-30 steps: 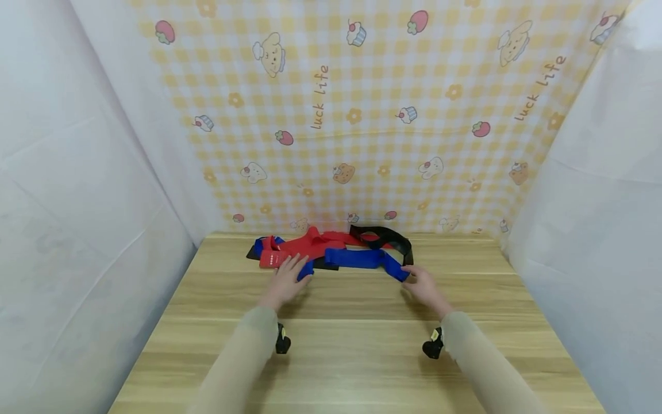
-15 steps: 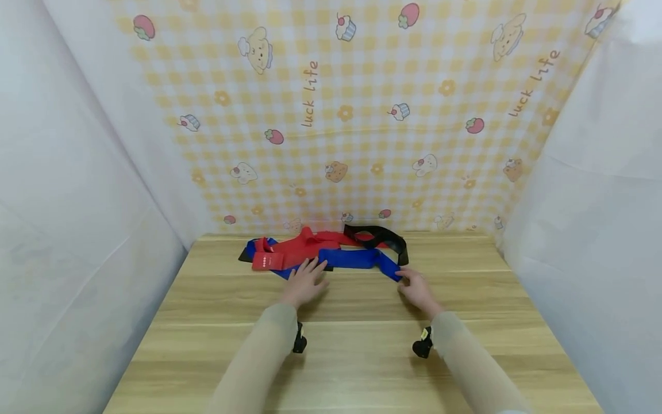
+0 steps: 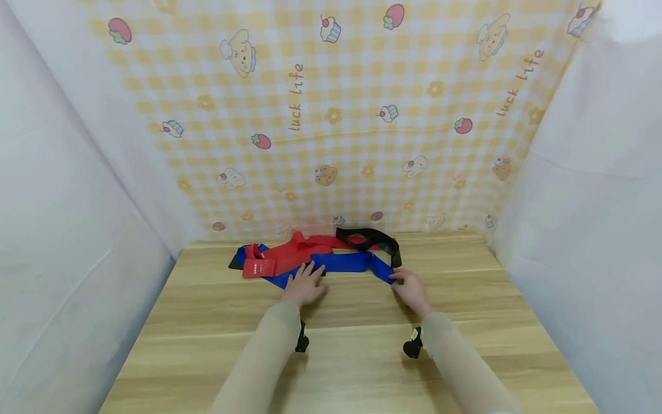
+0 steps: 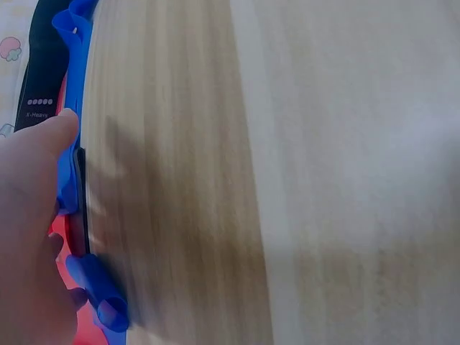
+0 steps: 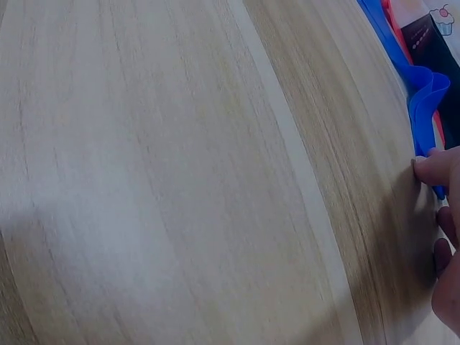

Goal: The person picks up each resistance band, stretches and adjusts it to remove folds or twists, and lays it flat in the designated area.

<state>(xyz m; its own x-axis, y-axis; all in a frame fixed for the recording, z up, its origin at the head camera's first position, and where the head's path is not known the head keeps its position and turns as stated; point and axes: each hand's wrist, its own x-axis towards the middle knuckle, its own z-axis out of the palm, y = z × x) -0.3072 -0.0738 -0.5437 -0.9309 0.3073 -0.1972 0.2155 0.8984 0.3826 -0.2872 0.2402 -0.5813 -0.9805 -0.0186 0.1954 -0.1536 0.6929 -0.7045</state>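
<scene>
Blue, red and black resistance bands lie overlapping along the table's far side. In the head view my right hand [image 3: 412,289] pinches the right end of the long blue resistance band [image 3: 345,263] between thumb and fingers. My left hand [image 3: 305,286] rests with fingers spread at that band's left end, over another blue stretch [image 3: 276,280]. Behind lies the red resistance band [image 3: 289,253], its printed part at the left. A twisted black resistance band [image 3: 373,234] is at the back right; "X-Heavy" is printed on black band [image 4: 42,86] in the left wrist view.
A wooden table [image 3: 351,356] extends in front of the bands. White cloth walls [image 3: 67,230] stand on both sides, and a yellow checked cloth [image 3: 331,161] hangs behind. A small black camera [image 3: 412,345] sits on each wrist.
My left hand has slid right, from beside the red printed part to the blue band's left end. My right hand keeps its pinch. The head view has shifted slightly.
</scene>
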